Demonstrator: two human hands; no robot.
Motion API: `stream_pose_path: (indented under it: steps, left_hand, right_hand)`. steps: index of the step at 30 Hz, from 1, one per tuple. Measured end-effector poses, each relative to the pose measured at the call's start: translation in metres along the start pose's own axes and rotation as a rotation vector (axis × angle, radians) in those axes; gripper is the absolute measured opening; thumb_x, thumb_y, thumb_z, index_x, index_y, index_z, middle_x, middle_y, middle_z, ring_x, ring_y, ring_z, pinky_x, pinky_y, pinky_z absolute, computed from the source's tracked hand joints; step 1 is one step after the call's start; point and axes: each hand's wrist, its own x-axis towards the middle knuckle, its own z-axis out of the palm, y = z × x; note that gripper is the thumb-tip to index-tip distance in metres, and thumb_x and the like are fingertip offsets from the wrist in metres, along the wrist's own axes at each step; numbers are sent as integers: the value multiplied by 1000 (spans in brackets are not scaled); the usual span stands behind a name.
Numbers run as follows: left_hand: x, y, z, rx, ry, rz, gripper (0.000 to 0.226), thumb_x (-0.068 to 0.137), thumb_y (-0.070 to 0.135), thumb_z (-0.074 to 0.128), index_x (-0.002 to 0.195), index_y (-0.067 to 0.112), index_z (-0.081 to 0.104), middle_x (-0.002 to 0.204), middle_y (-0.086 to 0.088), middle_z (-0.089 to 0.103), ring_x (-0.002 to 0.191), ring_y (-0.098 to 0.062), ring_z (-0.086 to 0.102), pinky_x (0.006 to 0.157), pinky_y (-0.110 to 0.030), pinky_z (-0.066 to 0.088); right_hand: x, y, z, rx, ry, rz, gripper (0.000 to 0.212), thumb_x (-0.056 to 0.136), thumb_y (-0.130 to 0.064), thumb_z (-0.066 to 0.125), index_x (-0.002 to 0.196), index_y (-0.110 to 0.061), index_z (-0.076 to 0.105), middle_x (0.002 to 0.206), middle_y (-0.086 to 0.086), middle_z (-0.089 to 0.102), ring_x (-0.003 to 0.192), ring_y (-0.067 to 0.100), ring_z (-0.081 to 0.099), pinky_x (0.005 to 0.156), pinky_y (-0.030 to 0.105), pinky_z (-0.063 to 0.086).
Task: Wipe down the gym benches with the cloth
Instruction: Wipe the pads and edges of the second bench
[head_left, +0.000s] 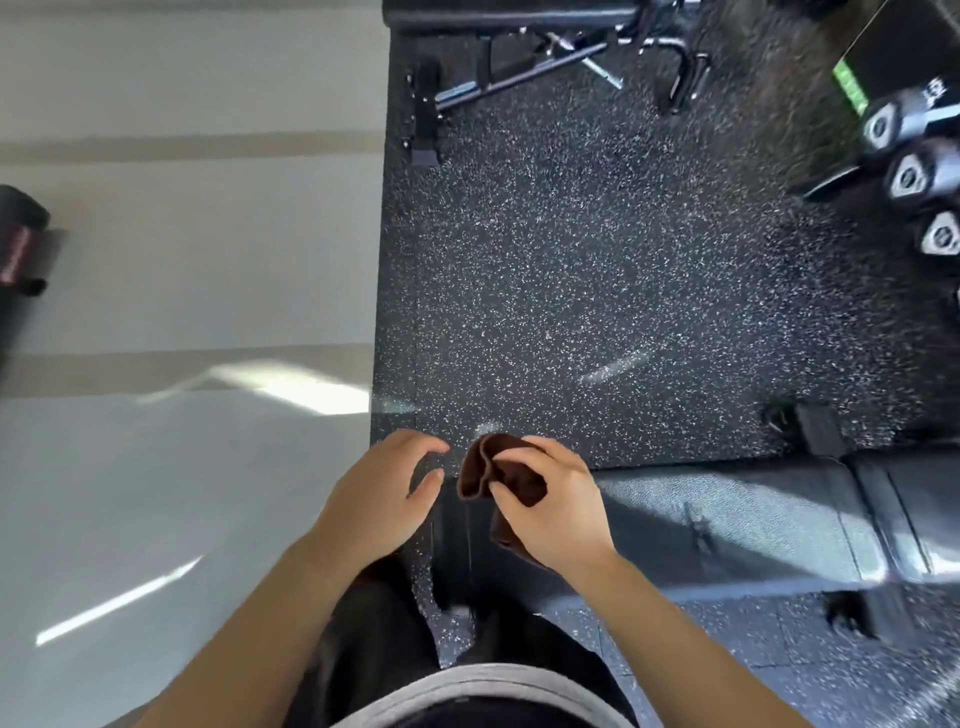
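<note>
My right hand (550, 506) grips a folded dark brown cloth (480, 470) in front of me, thumb and fingers curled round it. Just left of the cloth, my left hand (379, 501) hovers with fingers loosely curled and holds nothing; its fingertips are a short gap from the cloth. A black padded gym bench (727, 525) runs to the right from beside my right hand, low in the view. A second black bench (509, 15) with a metal frame stands at the top of the view.
Speckled black rubber flooring (597, 270) covers the middle and right. A pale smooth floor (182, 260) lies to the left. Several hex dumbbells (909, 176) sit on a rack at the right edge. A dark padded machine part (18, 234) pokes in at the left edge.
</note>
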Motion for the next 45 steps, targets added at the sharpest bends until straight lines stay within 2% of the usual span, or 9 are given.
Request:
stream_pose_path:
  steps: [4, 9, 11, 16, 23, 28, 30, 34, 45]
  left_hand:
    - [31, -31, -31, -7, -29, 87, 32, 93, 33, 46, 125, 28, 50, 131, 11, 49, 107, -6, 53, 91, -27, 41]
    - [91, -98, -91, 10, -174, 214, 33, 93, 30, 48, 126, 27, 51, 131, 9, 51, 109, -9, 55, 95, -34, 44]
    - [108, -131, -122, 37, -197, 229, 33, 93, 29, 48, 125, 26, 52, 131, 9, 52, 111, -9, 55, 95, -30, 44]
    - [146, -204, -188, 51, -141, 215, 30, 92, 27, 50, 122, 25, 55, 124, 8, 56, 102, -6, 56, 85, -22, 42]
    - [176, -254, -231, 45, -92, 167, 30, 92, 28, 49, 122, 25, 54, 126, 8, 55, 113, -13, 53, 90, -30, 43]
    - [213, -251, -245, 50, -93, 193, 30, 93, 31, 47, 122, 26, 53, 126, 8, 55, 110, -11, 53, 86, -25, 41]
    - [233, -242, -248, 35, -112, 201, 31, 93, 32, 47, 123, 27, 53, 126, 10, 55, 106, -9, 55, 85, -26, 42]
    - [284, -225, -255, 39, -151, 225, 31, 93, 30, 46, 123, 27, 53, 127, 9, 55, 110, -9, 55, 89, -30, 44]
    - [495, -153, -338, 87, -42, 193, 30, 93, 31, 46, 122, 27, 54, 125, 9, 57, 108, -10, 56, 88, -30, 45]
  right_hand:
    - [26, -28, 23, -24, 67, 36, 26, 77, -40, 66, 103, -39, 66, 121, -21, 53, 115, 13, 49, 97, 36, 43]
    - [82, -90, 77, -29, 178, 166, 25, 78, -38, 68, 104, -38, 66, 123, -17, 54, 116, 15, 49, 97, 39, 44]
    - [107, -121, 100, -21, 187, 211, 24, 79, -38, 67, 103, -36, 66, 120, -18, 55, 114, 15, 50, 95, 39, 45]
    - [175, -190, 145, -31, 165, 195, 26, 79, -37, 68, 104, -36, 66, 119, -16, 56, 111, 16, 51, 93, 39, 47]
    - [233, -230, 161, -31, 169, 149, 25, 79, -35, 69, 104, -35, 66, 117, -16, 58, 109, 15, 53, 92, 37, 47]
    - [264, -234, 147, -16, 236, 150, 25, 79, -34, 69, 104, -34, 67, 117, -16, 59, 108, 15, 54, 93, 39, 48]
    - [280, -233, 140, -5, 257, 156, 24, 79, -34, 69, 103, -34, 67, 115, -16, 59, 109, 16, 54, 92, 39, 48]
    - [327, -229, 123, -16, 274, 160, 24, 78, -33, 70, 102, -33, 68, 114, -14, 60, 107, 15, 55, 90, 36, 48]
    - [541, -234, 11, 3, 249, 33, 22, 78, -34, 70, 100, -34, 67, 114, -15, 59, 106, 12, 54, 90, 30, 46]
